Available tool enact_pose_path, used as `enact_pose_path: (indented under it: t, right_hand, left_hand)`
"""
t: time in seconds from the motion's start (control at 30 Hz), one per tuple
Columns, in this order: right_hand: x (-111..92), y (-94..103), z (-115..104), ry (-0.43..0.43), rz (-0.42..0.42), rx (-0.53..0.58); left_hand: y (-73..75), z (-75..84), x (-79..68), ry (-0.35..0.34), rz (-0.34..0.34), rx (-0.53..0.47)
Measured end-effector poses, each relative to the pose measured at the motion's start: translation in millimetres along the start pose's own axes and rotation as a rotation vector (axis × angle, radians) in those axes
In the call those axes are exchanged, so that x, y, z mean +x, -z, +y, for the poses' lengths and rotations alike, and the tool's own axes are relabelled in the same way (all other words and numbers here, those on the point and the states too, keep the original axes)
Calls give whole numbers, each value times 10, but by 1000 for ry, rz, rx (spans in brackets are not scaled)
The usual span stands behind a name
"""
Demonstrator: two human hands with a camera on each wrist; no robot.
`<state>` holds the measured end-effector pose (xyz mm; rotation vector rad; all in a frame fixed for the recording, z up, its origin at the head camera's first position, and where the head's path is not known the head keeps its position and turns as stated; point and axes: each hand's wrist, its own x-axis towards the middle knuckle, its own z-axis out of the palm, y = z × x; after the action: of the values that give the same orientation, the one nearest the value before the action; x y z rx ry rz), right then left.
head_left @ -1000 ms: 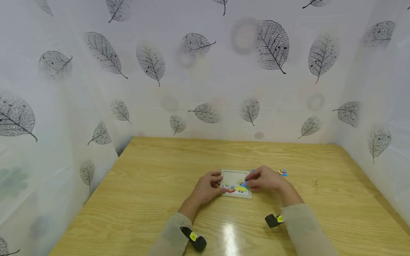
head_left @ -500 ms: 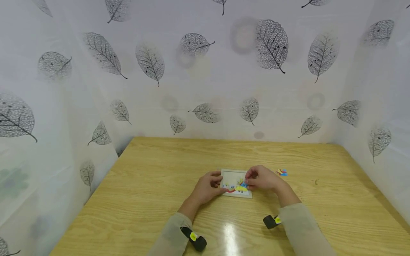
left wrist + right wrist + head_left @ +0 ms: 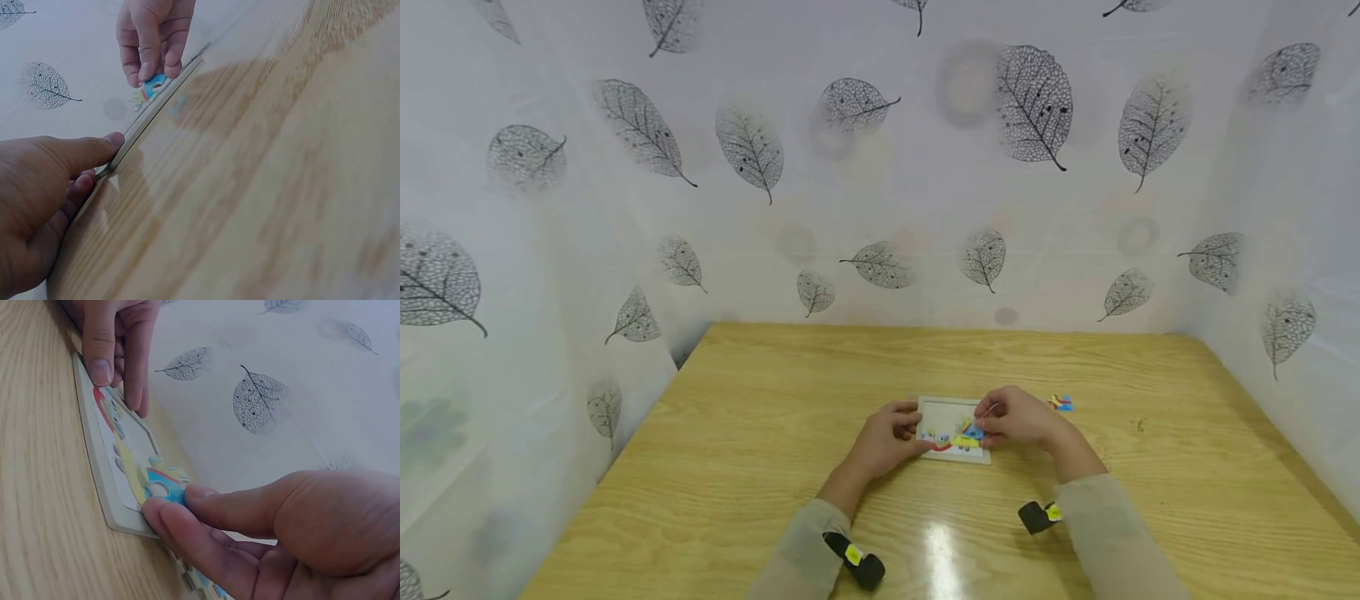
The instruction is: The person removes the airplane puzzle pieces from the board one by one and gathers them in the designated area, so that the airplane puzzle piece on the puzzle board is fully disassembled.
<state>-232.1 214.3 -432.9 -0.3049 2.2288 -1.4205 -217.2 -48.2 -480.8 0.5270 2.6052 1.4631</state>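
A small jigsaw puzzle tray (image 3: pixel 951 399) with a pale rim lies flat on the table. Along its near side sit fitted pieces (image 3: pixel 129 464) with red and yellow artwork; the far part shows bare backing. My left hand (image 3: pixel 880 442) grips the tray's left edge, thumb at the near corner and fingers along the side. Between thumb and fingertips, my right hand (image 3: pixel 1021 417) pinches a blue puzzle piece (image 3: pixel 170 486) with a rounded notch. That piece is tilted over the tray's right side, right at the yellow pieces, and is partly hidden by the fingers.
Loose puzzle pieces (image 3: pixel 1061 403) in blue, red and yellow lie on the wooden table (image 3: pixel 805 367) to the right of the tray, beyond the right hand. A leaf-printed white curtain (image 3: pixel 910 183) encloses the table's back and sides.
My right hand has shifted slightly left with the blue piece, which has turned a little over the yellow pieces. The left hand and the tray have stayed in place.
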Motion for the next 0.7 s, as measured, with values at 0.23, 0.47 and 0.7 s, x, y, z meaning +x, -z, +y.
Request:
enact_pose_path:
  t: [0.23, 0.47, 0.7]
  right_hand:
    - [-27, 164, 108, 34, -19, 56]
    - [-74, 336, 176, 37, -25, 65]
    - [-174, 473, 257, 29, -13, 75]
  left_hand:
    - [11, 3, 1, -11, 0, -7]
    - [12, 4, 15, -9, 8, 5]
    - [6, -5, 10, 13, 6, -3]
